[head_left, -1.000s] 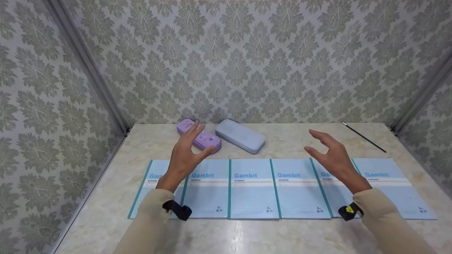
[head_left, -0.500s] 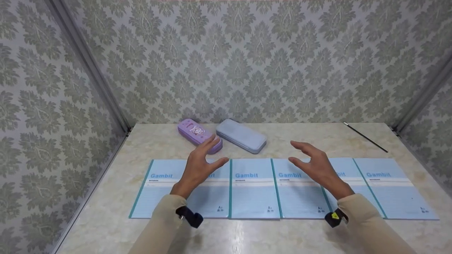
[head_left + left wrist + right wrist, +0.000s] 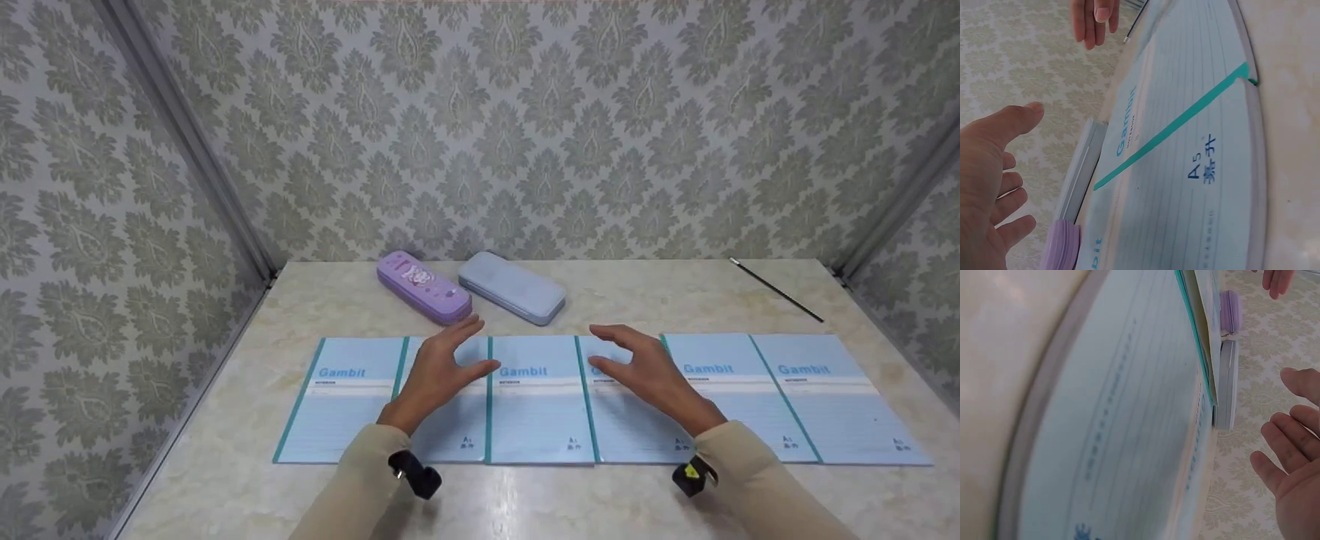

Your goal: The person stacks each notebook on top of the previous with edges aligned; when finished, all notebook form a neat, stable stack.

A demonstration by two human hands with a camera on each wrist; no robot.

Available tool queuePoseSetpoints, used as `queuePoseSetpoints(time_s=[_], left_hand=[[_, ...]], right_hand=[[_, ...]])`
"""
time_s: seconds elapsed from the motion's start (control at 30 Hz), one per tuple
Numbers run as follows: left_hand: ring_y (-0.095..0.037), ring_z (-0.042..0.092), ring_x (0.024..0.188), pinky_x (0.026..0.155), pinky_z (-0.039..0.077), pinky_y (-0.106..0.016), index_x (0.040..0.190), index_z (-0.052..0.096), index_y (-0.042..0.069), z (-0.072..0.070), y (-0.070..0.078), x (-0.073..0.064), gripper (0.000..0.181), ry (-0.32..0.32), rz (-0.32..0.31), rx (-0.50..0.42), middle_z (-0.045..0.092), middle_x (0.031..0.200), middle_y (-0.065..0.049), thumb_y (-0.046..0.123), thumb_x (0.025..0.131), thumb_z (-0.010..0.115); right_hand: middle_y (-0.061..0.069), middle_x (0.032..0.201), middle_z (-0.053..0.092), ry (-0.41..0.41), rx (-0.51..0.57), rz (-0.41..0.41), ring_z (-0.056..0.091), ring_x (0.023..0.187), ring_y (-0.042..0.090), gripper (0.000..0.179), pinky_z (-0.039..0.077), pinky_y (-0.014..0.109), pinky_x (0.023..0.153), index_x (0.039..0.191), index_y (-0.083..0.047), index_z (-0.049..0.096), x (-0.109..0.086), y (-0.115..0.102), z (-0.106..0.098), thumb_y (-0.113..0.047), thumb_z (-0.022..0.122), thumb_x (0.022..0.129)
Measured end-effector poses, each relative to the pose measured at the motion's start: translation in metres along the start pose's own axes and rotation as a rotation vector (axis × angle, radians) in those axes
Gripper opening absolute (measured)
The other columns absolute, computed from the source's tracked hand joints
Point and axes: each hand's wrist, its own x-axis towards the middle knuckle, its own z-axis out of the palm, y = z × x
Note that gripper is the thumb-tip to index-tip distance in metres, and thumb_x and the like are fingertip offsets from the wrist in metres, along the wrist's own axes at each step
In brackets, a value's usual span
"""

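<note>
Several light-blue Gambit notebooks with teal spines lie in a row across the table, among them a middle notebook (image 3: 536, 420). My left hand (image 3: 439, 373) hovers above the second notebook from the left (image 3: 457, 431), thumb and fingers apart with nothing between them. Over the fourth notebook (image 3: 637, 435) my right hand (image 3: 646, 370) is held the same way, palm facing the left hand. In the left wrist view, the left hand (image 3: 988, 185) shows relaxed, spread fingers above the notebooks. The right wrist view shows the right hand (image 3: 1297, 444) likewise holding nothing.
Behind the row lie a purple pencil case (image 3: 424, 287) with a cartoon print and a grey-blue pencil case (image 3: 512, 288). A thin black pencil (image 3: 776, 289) rests at the back right. Patterned wall panels (image 3: 510, 127) enclose the table (image 3: 247, 390) at the back and sides.
Both hands have moved inward toward each other and nearer the body, leaving the purple pencil case uncovered. The notebooks and the cases stay in place.
</note>
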Motion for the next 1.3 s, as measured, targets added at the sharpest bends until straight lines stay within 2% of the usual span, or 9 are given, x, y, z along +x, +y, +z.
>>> queuePoseSetpoints(time_s=[0.17, 0.3, 0.43, 0.6, 0.9, 1.07, 1.3], left_hand=[[-0.032, 0.051, 0.144, 0.116, 0.042, -0.048, 0.148, 0.061, 0.003, 0.007, -0.002, -0.002, 0.068, -0.050, 0.022, 0.028, 0.056, 0.154, -0.015, 0.026, 0.090, 0.089], [-0.032, 0.050, 0.145, 0.117, 0.041, -0.049, 0.148, 0.060, 0.001, 0.012, -0.001, -0.003, 0.070, -0.121, -0.009, 0.040, 0.055, 0.155, -0.015, 0.025, 0.089, 0.089], [-0.033, 0.049, 0.146, 0.119, 0.039, -0.050, 0.147, 0.061, 0.000, 0.017, -0.002, -0.005, 0.069, -0.188, -0.040, 0.054, 0.055, 0.155, -0.013, 0.027, 0.090, 0.089], [-0.033, 0.049, 0.146, 0.120, 0.037, -0.050, 0.145, 0.063, 0.002, 0.021, -0.001, -0.007, 0.064, -0.234, -0.078, 0.069, 0.056, 0.155, -0.012, 0.027, 0.092, 0.087], [-0.028, 0.053, 0.143, 0.119, 0.039, -0.046, 0.138, 0.070, 0.008, 0.024, 0.001, -0.012, 0.055, -0.261, -0.163, 0.101, 0.063, 0.148, -0.006, 0.025, 0.089, 0.089], [-0.028, 0.053, 0.142, 0.119, 0.039, -0.047, 0.133, 0.074, 0.008, 0.025, -0.001, -0.013, 0.050, -0.266, -0.169, 0.129, 0.064, 0.146, -0.005, 0.025, 0.088, 0.089], [-0.027, 0.052, 0.143, 0.120, 0.038, -0.048, 0.130, 0.076, 0.009, 0.025, -0.002, -0.017, 0.046, -0.270, -0.173, 0.142, 0.063, 0.148, -0.004, 0.028, 0.090, 0.088]], right_hand=[[0.015, 0.146, 0.062, -0.062, 0.012, 0.001, 0.055, 0.139, 0.037, 0.054, 0.044, 0.057, 0.112, 0.147, -0.004, 0.061, -0.001, -0.002, 0.007, -0.016, 0.079, 0.098], [0.015, 0.147, 0.062, -0.110, -0.007, 0.009, 0.054, 0.140, 0.038, 0.055, 0.044, 0.058, 0.112, 0.148, -0.003, 0.061, -0.002, -0.002, 0.013, -0.018, 0.079, 0.098], [0.016, 0.150, 0.059, -0.156, -0.017, 0.053, 0.051, 0.143, 0.038, 0.059, 0.042, 0.058, 0.114, 0.150, -0.003, 0.058, -0.003, -0.003, 0.017, -0.020, 0.080, 0.098], [0.014, 0.153, 0.057, -0.207, -0.030, 0.113, 0.048, 0.145, 0.037, 0.060, 0.039, 0.057, 0.117, 0.150, -0.006, 0.059, -0.004, -0.002, 0.022, -0.021, 0.082, 0.096], [0.013, 0.149, 0.060, -0.257, -0.029, 0.104, 0.050, 0.143, 0.037, 0.057, 0.038, 0.056, 0.117, 0.146, -0.008, 0.063, -0.009, 0.003, 0.026, -0.020, 0.083, 0.094], [0.012, 0.153, 0.057, -0.286, -0.029, 0.116, 0.045, 0.148, 0.037, 0.059, 0.033, 0.057, 0.121, 0.147, -0.008, 0.064, -0.009, 0.002, 0.026, -0.025, 0.084, 0.094], [0.010, 0.154, 0.057, -0.312, -0.078, 0.088, 0.043, 0.148, 0.038, 0.059, 0.032, 0.059, 0.121, 0.146, -0.005, 0.064, -0.009, -0.001, 0.027, -0.028, 0.082, 0.095]])
